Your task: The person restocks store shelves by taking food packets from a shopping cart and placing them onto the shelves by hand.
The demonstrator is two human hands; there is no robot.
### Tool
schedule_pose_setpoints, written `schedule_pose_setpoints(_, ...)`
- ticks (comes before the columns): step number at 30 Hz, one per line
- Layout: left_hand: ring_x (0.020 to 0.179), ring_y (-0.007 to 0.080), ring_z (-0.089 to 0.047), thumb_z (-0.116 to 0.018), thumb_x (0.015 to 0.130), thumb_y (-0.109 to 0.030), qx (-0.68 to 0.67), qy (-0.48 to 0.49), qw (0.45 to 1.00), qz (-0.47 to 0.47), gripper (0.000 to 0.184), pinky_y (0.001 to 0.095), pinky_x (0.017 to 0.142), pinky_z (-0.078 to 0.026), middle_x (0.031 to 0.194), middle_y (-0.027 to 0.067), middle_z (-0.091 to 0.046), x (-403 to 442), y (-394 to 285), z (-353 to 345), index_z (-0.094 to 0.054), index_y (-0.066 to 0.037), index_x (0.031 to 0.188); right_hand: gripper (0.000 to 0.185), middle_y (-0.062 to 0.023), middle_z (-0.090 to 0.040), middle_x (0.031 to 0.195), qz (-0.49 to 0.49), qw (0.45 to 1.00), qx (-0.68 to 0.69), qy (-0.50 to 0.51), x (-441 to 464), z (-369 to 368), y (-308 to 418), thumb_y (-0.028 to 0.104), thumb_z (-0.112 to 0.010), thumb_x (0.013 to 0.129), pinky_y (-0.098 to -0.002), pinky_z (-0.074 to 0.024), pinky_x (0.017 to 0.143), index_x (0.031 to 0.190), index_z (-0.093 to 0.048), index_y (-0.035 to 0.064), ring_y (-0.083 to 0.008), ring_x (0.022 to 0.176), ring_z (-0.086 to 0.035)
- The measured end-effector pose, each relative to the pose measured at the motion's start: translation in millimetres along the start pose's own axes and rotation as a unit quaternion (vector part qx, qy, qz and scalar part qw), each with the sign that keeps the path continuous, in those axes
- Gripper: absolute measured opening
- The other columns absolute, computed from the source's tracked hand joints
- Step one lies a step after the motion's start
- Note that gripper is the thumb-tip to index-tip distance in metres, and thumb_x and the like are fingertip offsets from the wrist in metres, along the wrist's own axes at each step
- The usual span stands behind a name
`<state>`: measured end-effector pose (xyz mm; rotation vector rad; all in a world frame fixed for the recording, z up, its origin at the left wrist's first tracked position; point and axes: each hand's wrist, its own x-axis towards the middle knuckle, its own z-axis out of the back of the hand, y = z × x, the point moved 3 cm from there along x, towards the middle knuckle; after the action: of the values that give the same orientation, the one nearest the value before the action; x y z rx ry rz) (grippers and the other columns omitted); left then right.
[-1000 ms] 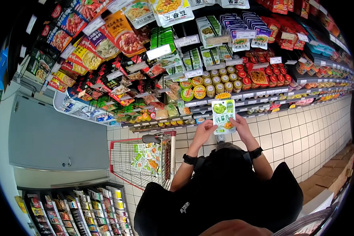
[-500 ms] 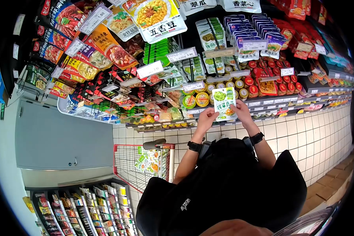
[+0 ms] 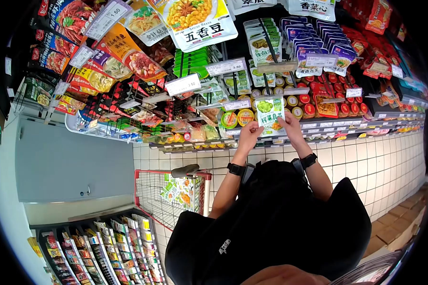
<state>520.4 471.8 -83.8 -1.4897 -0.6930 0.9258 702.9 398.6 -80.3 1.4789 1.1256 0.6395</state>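
A white and green food pouch [image 3: 269, 114], with green vegetables pictured at its top, is held upright between my two hands in front of the shelf. My right hand [image 3: 292, 128] pinches its lower right edge, thumb across the front. At the lower left edge, the fingers of my left hand [image 3: 248, 137] are closed on the pouch too. Right behind the pouch are jars with yellow lids [image 3: 245, 117] and rows of hanging packets. A shopping cart [image 3: 147, 194] to the left of my body holds several similar green and white pouches [image 3: 177, 191].
Hooks with price tags [image 3: 226, 66] jut out toward me above the hands. Large pouches [image 3: 199, 23] hang at the upper left, red-lidded jars [image 3: 325, 107] stand to the right. A grey cabinet door [image 3: 76, 161], a lower snack rack [image 3: 100, 251] and cardboard boxes [image 3: 394, 213] surround the tiled floor.
Both hands have raised the pouch slightly toward the shelf hooks. My view has shifted a little, so the shelves look nearer and the cart sits slightly farther left.
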Motion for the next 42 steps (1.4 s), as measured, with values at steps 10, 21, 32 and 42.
schedule_pose_setpoints(10, 0.083, 0.0115, -0.062, -0.066, 0.087, -0.002, 0.01, -0.016, 1.0, -0.024, 0.02, 0.0262, 0.076, -0.049, 0.094, 0.0057, -0.069, 11, 9, 1, -0.062, 0.001, 0.106, 0.026, -0.0061, -0.066, 0.108, 0.045, 0.999, -0.003, 0.022, 22, 5, -14, 0.009, -0.059, 0.096, -0.0251, -0.0462, 0.085, 0.121, -0.053, 0.0004, -0.0097, 0.098, -0.059)
schedule_pose_setpoints(21, 0.088, 0.0123, -0.062, -0.062, 0.088, 0.002, 0.009, -0.021, 1.0, -0.012, 0.028, 0.0265, 0.081, -0.048, 0.1, 0.0073, -0.069, 18, 1, -4, -0.06, 0.002, 0.116, 0.028, -0.0052, -0.067, 0.109, 0.037, 0.999, 0.012, 0.018, 32, 3, -6, 0.012, -0.059, 0.097, -0.0253, -0.0443, 0.086, 0.122, -0.053, 0.0008, -0.0093, 0.097, -0.058)
schedule_pose_setpoints(32, 0.091, 0.0122, -0.062, -0.061, 0.089, 0.001, -0.014, -0.033, 0.999, -0.018, 0.031, 0.026, 0.082, -0.048, 0.103, 0.0078, -0.069, 23, 1, -2, -0.059, 0.002, 0.12, 0.03, -0.0066, -0.067, 0.109, 0.012, 1.0, 0.018, 0.002, 44, 0, -10, 0.013, -0.059, 0.097, -0.0252, -0.0447, 0.086, 0.123, -0.053, -0.0004, -0.0098, 0.096, -0.059)
schedule_pose_setpoints(42, 0.103, 0.0156, -0.061, -0.06, 0.091, -0.004, -0.003, -0.043, 0.999, 0.0, 0.035, 0.0284, 0.089, -0.046, 0.117, 0.0116, -0.066, 27, 11, 4, -0.057, 0.002, 0.126, 0.036, -0.0087, -0.066, 0.11, 0.044, 0.999, -0.01, -0.01, 83, 2, -25, 0.012, -0.058, 0.097, -0.0273, -0.0453, 0.085, 0.128, -0.05, -0.0028, -0.0123, 0.099, -0.059)
